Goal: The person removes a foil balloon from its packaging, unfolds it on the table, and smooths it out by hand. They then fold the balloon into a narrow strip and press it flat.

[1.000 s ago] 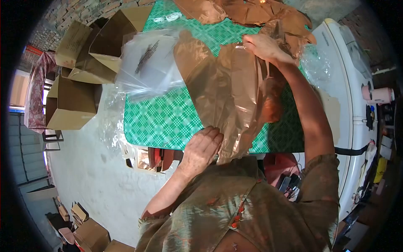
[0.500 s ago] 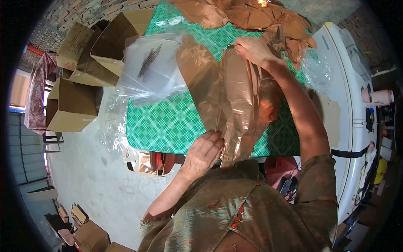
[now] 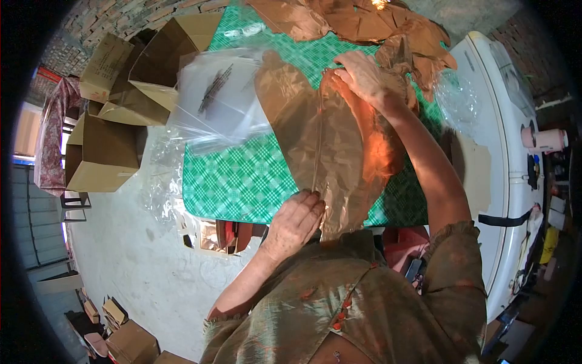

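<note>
In the head view, a long piece of shiny, thin, bronze-brown fabric (image 3: pixel 342 145) lies over the near part of a table covered with a green-and-white checked cloth (image 3: pixel 233 185), its near end hanging past the table's edge toward the person's body. The left hand (image 3: pixel 294 221) has its fingertips pinched on the fabric near that edge, beside a seam-like line running up the piece. The right hand (image 3: pixel 368 82) is at the far end, fingers bent over the fabric's upper edge; whether they are closed on it I cannot tell. Below the right wrist, part of the fabric glows bright orange.

Left of the fabric, a stack of flat, clear plastic bags (image 3: pixel 236 109) with dark print lies on the table. More crumpled bronze-brown cloth (image 3: pixel 357 21) is spread along the far side. Crumpled clear plastic film (image 3: pixel 458 94) lies to the right, near a white, smooth-sided appliance (image 3: pixel 494 115). Open brown cardboard boxes (image 3: pixel 109 148) stand left of the table.
</note>
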`<state>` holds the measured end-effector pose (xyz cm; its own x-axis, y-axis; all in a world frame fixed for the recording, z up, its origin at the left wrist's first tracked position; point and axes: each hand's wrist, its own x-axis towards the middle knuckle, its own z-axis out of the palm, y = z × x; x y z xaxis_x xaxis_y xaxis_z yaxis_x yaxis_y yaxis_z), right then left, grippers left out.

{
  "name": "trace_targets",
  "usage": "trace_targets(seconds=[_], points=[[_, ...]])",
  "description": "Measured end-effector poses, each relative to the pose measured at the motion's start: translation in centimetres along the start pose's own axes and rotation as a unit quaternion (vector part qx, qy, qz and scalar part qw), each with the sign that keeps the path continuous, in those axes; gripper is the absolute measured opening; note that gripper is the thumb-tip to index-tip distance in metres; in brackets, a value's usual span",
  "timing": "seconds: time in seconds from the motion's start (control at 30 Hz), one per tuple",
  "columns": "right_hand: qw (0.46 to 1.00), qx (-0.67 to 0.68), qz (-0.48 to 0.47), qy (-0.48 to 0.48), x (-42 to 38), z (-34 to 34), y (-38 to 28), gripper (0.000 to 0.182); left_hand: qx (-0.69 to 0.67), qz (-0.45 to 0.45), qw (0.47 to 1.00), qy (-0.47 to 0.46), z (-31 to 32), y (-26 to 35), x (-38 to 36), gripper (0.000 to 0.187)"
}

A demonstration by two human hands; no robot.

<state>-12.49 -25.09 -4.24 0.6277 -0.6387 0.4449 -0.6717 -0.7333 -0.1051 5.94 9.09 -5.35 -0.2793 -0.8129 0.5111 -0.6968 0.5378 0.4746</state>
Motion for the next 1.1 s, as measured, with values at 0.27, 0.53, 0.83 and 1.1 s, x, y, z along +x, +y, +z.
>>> trace_targets(seconds=[0.27, 0.53, 0.83, 1.1], points=[[0.995, 0.065, -0.053, 0.052, -4.6, -3.7, -3.4, 0.029, -0.014, -0.002, 1.0, 0.011, 0.0, 0.0, 0.0, 0.03], [0.991, 0.043, -0.126, -0.011, -11.6, -6.9, -10.7, 0.047, -0.019, -0.03, 0.998, 0.046, -1.1, -0.5, 0.5, 0.031], [0.986, 0.014, -0.155, -0.057, -10.1, -5.8, -11.8, 0.046, 0.09, -0.018, 0.996, 0.014, -2.1, -3.0, 4.2, 0.049], [0.988, 0.002, -0.129, -0.083, -8.5, -4.8, -11.2, 0.047, 0.12, -0.014, 0.993, 0.01, -1.2, -4.2, 3.8, 0.032]])
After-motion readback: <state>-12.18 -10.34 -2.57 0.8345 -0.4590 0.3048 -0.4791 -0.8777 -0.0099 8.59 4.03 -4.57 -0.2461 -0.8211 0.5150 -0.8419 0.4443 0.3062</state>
